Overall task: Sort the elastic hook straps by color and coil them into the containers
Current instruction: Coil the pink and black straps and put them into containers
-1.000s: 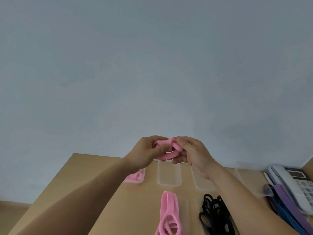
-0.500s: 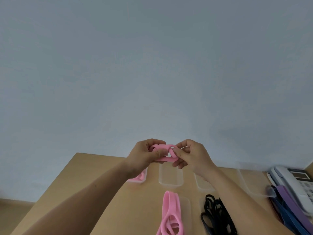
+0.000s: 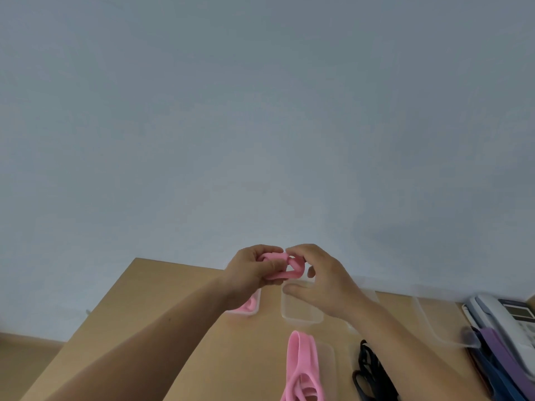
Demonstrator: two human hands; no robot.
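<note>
A coiled pink strap (image 3: 286, 267) is held up above the far side of the wooden table (image 3: 162, 314). My left hand (image 3: 252, 273) grips its left part. My right hand (image 3: 321, 282) pinches its right end with thumb and forefinger, the other fingers spread. Below the left hand a clear container (image 3: 249, 308) holds a pink strap. An empty clear container (image 3: 301, 311) stands under the hands. More pink straps (image 3: 304, 369) lie near me on a clear lid, and black straps (image 3: 370, 371) lie to their right.
Another clear container (image 3: 437, 325) stands at the right. A white desk phone (image 3: 503, 319) sits at the far right edge with purple and blue straps (image 3: 498, 360) draped beside it. A pale wall rises behind the table.
Both hands with the pink strap have dropped a little toward the containers. My right hand's lower fingers have spread apart while its thumb and forefinger keep the strap's end.
</note>
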